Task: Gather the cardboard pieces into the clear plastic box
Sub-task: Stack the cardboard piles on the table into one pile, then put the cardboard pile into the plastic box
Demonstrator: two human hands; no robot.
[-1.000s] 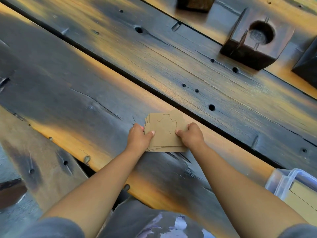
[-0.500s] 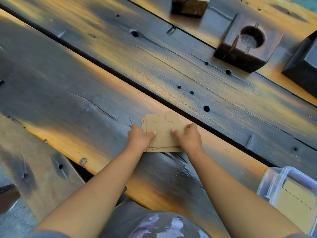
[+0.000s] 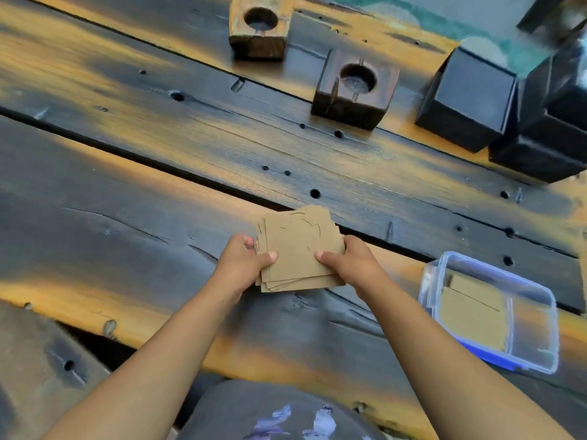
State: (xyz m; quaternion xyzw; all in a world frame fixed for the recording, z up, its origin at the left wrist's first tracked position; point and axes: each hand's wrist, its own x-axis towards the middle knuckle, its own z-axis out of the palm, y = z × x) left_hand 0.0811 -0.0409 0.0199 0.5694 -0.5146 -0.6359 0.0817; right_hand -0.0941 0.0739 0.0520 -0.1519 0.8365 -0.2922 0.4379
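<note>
Left hand (image 3: 242,263) and right hand (image 3: 353,262) grasp cardboard stack (image 3: 298,253) by opposite edges, thumbs on top; fingers underneath hidden. Stack left of box (image 3: 536,352); lift off table (image 3: 127,192) unclear. Box holds cardboard, blurred.

Tan cardboard pieces (image 3: 298,252), clear blue-trimmed plastic box (image 3: 536,300), charred black-and-orange table (image 3: 127,192), black boxes (image 3: 467,100)
</note>
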